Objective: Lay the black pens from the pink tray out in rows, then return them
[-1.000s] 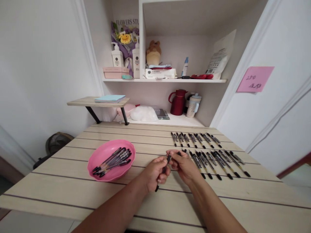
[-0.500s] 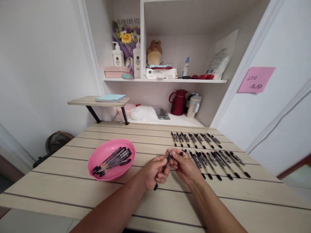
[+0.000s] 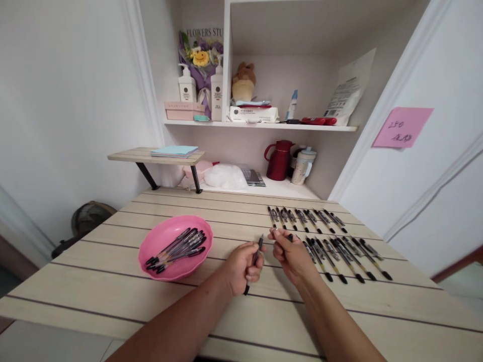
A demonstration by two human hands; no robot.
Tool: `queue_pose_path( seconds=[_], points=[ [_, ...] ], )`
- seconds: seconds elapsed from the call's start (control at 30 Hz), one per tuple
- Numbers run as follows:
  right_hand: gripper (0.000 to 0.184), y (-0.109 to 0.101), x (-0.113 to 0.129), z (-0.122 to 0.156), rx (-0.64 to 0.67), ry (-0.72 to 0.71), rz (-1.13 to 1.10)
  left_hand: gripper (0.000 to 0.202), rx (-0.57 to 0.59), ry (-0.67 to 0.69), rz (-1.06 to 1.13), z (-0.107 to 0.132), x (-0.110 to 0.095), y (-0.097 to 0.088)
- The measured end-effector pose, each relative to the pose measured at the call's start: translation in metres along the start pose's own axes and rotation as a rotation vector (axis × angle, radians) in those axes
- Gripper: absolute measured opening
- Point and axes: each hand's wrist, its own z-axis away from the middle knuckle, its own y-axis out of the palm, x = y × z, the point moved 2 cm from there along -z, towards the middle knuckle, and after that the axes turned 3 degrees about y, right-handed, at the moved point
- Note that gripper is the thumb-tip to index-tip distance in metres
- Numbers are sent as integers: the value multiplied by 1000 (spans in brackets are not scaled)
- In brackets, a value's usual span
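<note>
My left hand (image 3: 243, 266) is closed around a black pen (image 3: 259, 245), its uncapped metal tip pointing up and its dark end showing below the fist. Just to the right, apart from the pen, my right hand (image 3: 294, 259) is closed with a black pen cap (image 3: 290, 237) sticking out of it. Thumb and forefinger pinch something tiny and shiny that I cannot make out. Left of my hands, a pink bowl (image 3: 160, 232) contains several capped pens (image 3: 180, 251). Beyond and right of my right hand, disassembled pens lie in two rows, a far row (image 3: 310, 219) and a near row (image 3: 341, 255).
The slatted wooden table (image 3: 234, 322) reaches a white shelf unit behind. A small raised stand (image 3: 126, 155) with blue paper (image 3: 175, 151) is at the back left. A red thermos jug (image 3: 278, 161) and a pale cup (image 3: 302, 167) stand at the back.
My hands have moved apart: the right hand has drawn away to the right from the pen's tip. The left hand still grips the pen. The whole view has shifted slightly.
</note>
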Motion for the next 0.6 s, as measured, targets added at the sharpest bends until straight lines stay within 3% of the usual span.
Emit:
queue_pose_path(
  seconds=[0.13, 0.37, 0.5, 0.6],
  points=[
    [27, 5, -6, 1, 30, -1, 391, 28, -210, 122, -21, -5, -1, -5],
    [15, 15, 5, 4, 179, -282, 1266, 26, -384, 167, -140, -4, 1, -8],
    [11, 17, 14, 4, 234, -366, 1448, 23, -390, 168, -122, -5, -2, -9],
    [14, 14, 21, -12, 200, -326, 1339, 21, -411, 191, -95, -7, -5, -11]
  ],
)
